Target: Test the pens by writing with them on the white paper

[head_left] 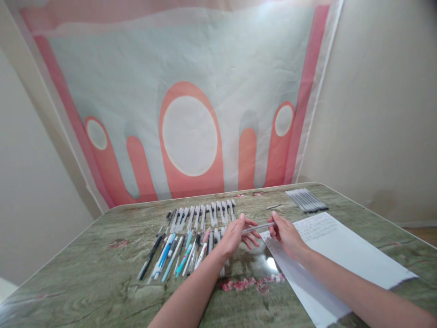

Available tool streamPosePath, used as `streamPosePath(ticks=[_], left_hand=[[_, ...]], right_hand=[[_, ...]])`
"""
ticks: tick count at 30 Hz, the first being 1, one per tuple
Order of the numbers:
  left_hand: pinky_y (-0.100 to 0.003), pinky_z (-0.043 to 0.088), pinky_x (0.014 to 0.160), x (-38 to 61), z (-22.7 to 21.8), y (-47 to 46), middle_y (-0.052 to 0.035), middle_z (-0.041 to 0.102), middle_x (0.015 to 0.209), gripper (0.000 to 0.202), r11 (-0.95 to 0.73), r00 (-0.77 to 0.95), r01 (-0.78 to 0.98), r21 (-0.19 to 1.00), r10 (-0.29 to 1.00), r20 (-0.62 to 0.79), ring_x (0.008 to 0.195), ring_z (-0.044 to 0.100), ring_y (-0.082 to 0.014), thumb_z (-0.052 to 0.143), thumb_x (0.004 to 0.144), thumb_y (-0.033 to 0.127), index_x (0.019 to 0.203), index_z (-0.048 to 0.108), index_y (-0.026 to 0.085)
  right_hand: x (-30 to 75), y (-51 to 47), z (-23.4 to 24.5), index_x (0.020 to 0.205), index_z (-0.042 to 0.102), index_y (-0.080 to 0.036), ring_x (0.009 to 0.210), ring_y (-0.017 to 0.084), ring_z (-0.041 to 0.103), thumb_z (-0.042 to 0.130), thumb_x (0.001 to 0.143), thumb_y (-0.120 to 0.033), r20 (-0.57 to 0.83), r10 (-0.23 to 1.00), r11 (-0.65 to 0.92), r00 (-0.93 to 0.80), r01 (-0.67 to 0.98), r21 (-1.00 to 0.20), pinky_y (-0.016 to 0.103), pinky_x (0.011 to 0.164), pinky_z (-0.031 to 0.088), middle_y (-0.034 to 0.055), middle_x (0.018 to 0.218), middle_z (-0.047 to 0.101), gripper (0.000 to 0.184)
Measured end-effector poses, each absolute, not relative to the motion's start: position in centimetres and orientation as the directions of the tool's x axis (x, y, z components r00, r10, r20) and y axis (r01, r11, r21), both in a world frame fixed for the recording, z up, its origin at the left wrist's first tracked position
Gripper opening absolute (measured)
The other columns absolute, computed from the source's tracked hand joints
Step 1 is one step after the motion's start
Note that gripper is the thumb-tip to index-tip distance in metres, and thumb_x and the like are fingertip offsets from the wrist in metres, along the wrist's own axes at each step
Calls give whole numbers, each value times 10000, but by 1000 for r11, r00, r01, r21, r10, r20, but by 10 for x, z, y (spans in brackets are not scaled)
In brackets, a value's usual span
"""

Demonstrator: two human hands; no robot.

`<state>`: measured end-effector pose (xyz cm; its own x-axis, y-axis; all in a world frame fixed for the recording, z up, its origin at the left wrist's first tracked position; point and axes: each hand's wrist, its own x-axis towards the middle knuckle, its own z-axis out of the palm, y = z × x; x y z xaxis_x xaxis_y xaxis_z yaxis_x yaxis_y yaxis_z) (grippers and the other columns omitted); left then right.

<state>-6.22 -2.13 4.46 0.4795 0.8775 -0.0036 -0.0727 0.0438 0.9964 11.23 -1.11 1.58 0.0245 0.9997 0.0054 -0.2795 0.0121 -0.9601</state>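
Observation:
A slim grey pen [261, 226] spans the gap between my two hands, over the table. My right hand [285, 234] pinches its right end between thumb and fingers. At the other end, my left hand [237, 234] has the pen between its thumb and loosely spread fingers. Close to my left wrist lie mixed pens [184, 255], blue, teal, black, pink and white, partly hidden by that forearm. Behind them is a row of clear pens [203, 216] with dark grips. Under my right forearm rests a sheet of paper [355, 259] with handwriting at its far end.
A neat stack of thin clear pens with dark ends [306, 200] sits at the back right, beyond the paper. The wood-patterned table [85, 273] has a glossy surface and rounded far corners. Behind it hangs a pink and pale-green printed sheet [232, 59] against the wall.

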Motion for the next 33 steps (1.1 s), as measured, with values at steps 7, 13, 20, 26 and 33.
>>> streamPosePath(ticks=[7, 13, 20, 26, 33], left_hand=[[-217, 348, 464, -63, 42, -22, -41, 554, 628, 756, 201, 596, -173, 964, 801, -59, 476, 503, -98, 70, 759, 676, 860, 576, 123], [-213, 319, 448, -61, 42, -23, 4, 428, 492, 752, 186, 550, -161, 969, 832, -68, 433, 397, -84, 49, 750, 684, 708, 559, 133], [-207, 329, 434, -56, 44, -21, -17, 515, 535, 698, 233, 556, -237, 943, 829, -65, 412, 436, -89, 138, 750, 687, 816, 550, 128], [-244, 413, 528, -55, 44, -20, -113, 644, 805, 438, 267, 419, -500, 824, 907, -40, 626, 595, -169, 429, 765, 544, 960, 463, 153], [-202, 383, 565, -52, 31, -11, -19, 592, 697, 366, 27, 127, -556, 831, 991, 53, 555, 513, -74, 585, 723, 417, 953, 534, 137]], right_hand=[[110, -18, 23, 704, 544, -165, 390, 76, 387, 467, 775, -531, -2, 999, -16, -46, -311, -950, 195, 402, 293, -38, 439, 467, 381], [107, -22, 23, 701, 539, -161, 379, 78, 387, 473, 763, -545, 6, 999, -8, -45, -314, -949, 197, 395, 287, -39, 424, 472, 394], [109, -17, 20, 698, 535, -158, 374, 67, 372, 495, 754, -536, -23, 1000, -20, 4, -349, -937, 182, 380, 282, -49, 414, 454, 384], [115, -4, 10, 721, 554, -173, 397, 63, 371, 537, 740, -500, -93, 993, -48, 73, -467, -883, 173, 370, 291, -50, 468, 455, 328], [112, -14, 20, 820, 590, -156, 447, 70, 403, 517, 760, -492, 30, 999, 25, -16, -277, -961, 188, 418, 320, -31, 541, 494, 349]])
